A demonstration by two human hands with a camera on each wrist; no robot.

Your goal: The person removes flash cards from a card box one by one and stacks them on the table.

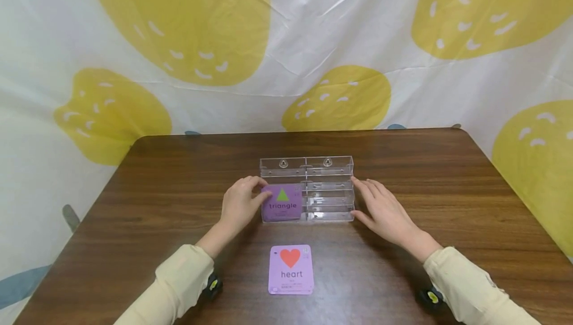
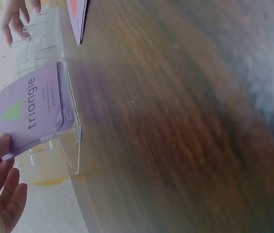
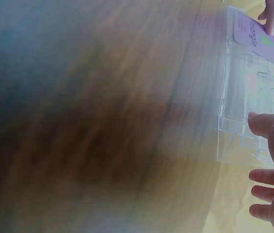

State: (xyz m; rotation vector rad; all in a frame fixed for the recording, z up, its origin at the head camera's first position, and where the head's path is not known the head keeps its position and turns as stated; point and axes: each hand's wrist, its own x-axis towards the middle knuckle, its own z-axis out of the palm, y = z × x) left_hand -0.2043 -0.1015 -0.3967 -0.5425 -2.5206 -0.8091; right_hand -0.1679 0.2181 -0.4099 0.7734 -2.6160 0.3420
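So I'm pinching the triangle card (image 1: 283, 210) with the left hand (image 1: 241, 199), at the front left of the clear rack (image 1: 330, 215). The right hand (image 1: 386, 211) is touching the rack's right side, fingers apart. Heart card (image 1: 291, 281) is just lying on the desk (image 1: 179, 180) in front of the rack.

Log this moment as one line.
left hand: pinches triangle card | right hand: at right side of clear rack | heart card: on table
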